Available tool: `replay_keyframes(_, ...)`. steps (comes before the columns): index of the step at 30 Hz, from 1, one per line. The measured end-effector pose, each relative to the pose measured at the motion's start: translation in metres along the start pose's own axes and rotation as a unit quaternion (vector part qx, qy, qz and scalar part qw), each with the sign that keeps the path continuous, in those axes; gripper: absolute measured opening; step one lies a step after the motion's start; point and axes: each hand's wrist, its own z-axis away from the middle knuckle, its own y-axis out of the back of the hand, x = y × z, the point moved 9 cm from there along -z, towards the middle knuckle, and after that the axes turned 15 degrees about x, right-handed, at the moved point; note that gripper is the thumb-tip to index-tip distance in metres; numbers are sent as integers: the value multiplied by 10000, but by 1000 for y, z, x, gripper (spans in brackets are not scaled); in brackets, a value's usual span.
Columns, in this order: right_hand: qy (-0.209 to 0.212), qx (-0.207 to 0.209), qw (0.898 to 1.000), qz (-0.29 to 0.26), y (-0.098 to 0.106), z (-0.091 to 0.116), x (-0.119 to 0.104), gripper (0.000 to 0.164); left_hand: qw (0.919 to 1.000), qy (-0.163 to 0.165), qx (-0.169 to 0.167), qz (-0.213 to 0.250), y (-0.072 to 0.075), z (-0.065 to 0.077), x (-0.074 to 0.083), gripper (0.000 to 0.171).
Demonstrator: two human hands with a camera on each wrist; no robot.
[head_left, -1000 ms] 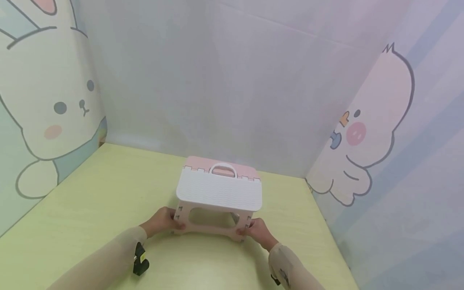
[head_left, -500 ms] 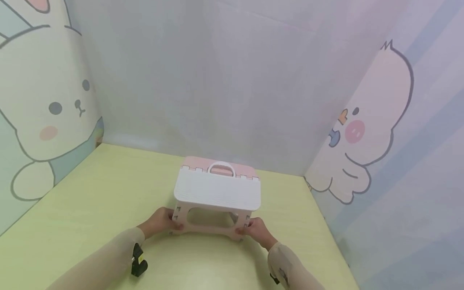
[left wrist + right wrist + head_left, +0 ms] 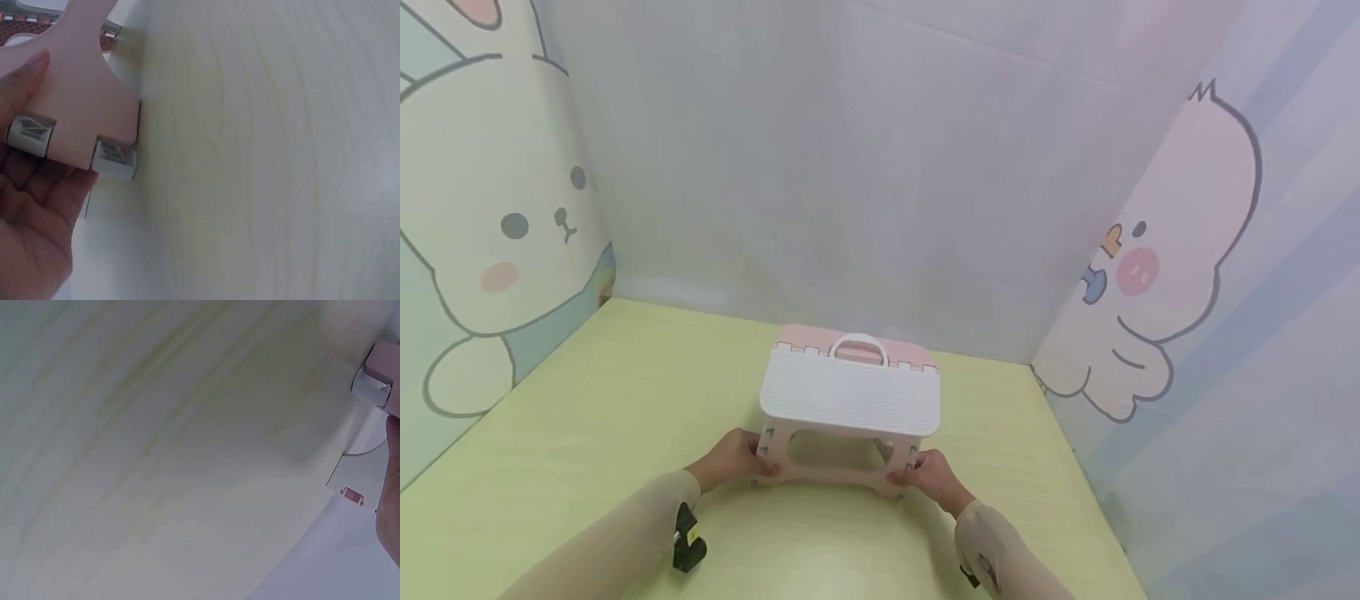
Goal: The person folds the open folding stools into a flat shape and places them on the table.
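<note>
Head view: pink-and-white stool [image 3: 850, 408] standing on yellow table [image 3: 625, 400], textured seat [image 3: 820, 387] visible only here; left hand [image 3: 735, 458] and right hand [image 3: 936, 479] each pinch a lower leg edge. Left wrist alone: ribbed hollows in white corner pieces [image 3: 115, 164]. Right wrist alone: small pink rectangle [image 3: 353, 495].

Screened-off nook; whether in a home or a studio, cannot tell. Creased pale sheeting [image 3: 850, 167] closes three sides, printed with cartoon rabbit [image 3: 497, 183] at left, cartoon bird [image 3: 1195, 200] at right. Yellowish wood-grain tabletop [image 3: 655, 392] between.
</note>
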Motion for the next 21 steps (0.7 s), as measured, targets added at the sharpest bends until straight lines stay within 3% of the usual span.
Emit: replay_keyframes(21, 25, 35, 10000, -46, -1, 1, 1, 23, 9998, 54, -107, 166, -3, -3, -6, 42)
